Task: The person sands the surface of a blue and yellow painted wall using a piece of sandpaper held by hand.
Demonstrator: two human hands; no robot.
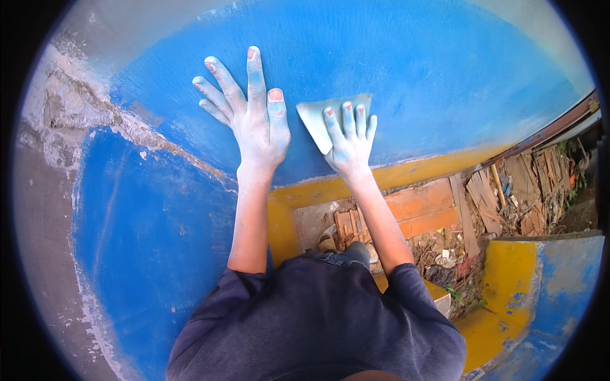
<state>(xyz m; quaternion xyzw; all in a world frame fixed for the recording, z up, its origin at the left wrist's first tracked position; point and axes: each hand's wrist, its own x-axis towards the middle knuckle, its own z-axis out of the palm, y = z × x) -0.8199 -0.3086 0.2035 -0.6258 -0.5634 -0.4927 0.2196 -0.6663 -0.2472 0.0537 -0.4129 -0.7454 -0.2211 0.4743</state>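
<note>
A blue wall (413,76) is being rubbed smooth, and the work looks to be in the middle, since blue dust is seen on both hands. On the far left, a grey cracked patch (70,108) is seen where the paint is gone and rough stone shows. Next, the left hand (257,124) is laid flat on the blue wall with its fingers spread wide, and nothing is held in it. It seems to be used for leaning. Just beside it, the right hand (349,143) is pressed flat on a sheet of sandpaper (318,117), which is thin, pale and bent at one corner. The sheet is kept against the wall by the fingers, not gripped. For the next move, a firm push and a slide along the paint are likely called for, with the sheet kept flat under the fingers. Under the blue, a yellow band (419,171) is painted. Lower and to the right, old wooden boards (419,213) and scraps are seen on the ground. A dark shirt (318,324) is worn.
</note>
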